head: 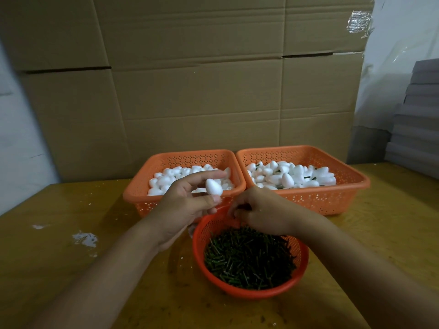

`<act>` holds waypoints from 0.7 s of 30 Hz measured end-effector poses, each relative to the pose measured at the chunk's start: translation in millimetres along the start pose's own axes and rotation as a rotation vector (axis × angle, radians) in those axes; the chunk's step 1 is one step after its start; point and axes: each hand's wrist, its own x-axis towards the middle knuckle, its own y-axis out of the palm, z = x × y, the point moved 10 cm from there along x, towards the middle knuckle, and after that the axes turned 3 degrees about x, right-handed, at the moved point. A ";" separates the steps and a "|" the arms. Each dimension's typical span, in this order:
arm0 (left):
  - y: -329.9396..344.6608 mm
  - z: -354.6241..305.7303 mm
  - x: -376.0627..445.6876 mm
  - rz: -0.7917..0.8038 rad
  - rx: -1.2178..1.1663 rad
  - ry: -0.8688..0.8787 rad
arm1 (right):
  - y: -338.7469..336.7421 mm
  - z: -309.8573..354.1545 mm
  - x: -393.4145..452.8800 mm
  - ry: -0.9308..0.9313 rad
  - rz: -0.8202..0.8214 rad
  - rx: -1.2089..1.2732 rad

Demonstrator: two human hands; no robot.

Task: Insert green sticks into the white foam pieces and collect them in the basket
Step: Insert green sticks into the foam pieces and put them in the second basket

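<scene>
The left hand (187, 200) pinches a smooth, egg-shaped white foam piece (213, 186) between thumb and fingers, above the near rim of the left perforated orange basket (142, 184). The right hand (259, 212), fingers curled, reaches into the round mesh bowl (249, 290) of thin green sticks (249, 257), seemingly pinching one. The right basket (332, 198), toward the surface's far edge, holds stick-fitted foam.

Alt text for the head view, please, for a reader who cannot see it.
A left hand holds a white foam piece while the right hand reaches into a round red basket of green sticks. Behind stand two orange baskets: the left basket holds plain foam, the right basket foam with sticks.
</scene>
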 end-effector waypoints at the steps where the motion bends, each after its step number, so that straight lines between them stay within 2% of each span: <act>1: -0.6 0.7 0.5 -0.009 -0.021 -0.007 | -0.6 1.6 -0.2 -0.007 -0.002 0.001; 5: -1.4 3.2 4.8 -0.010 -0.288 -0.062 | -9.5 -0.9 0.4 0.001 -0.070 0.099; 10: -5.7 6.6 5.5 -0.020 -0.496 -0.131 | -20.5 -10.1 -3.4 0.089 -0.166 0.731; 15: -2.5 4.4 5.6 0.011 -0.482 -0.131 | -31.3 -11.2 -3.9 0.084 -0.230 1.246; 18: -0.4 5.4 4.6 0.007 -0.437 -0.118 | -39.3 -10.9 -4.9 0.055 -0.267 1.344; 21: 0.7 5.1 3.1 0.003 -0.395 -0.099 | -42.8 -12.4 -6.3 0.048 -0.302 1.334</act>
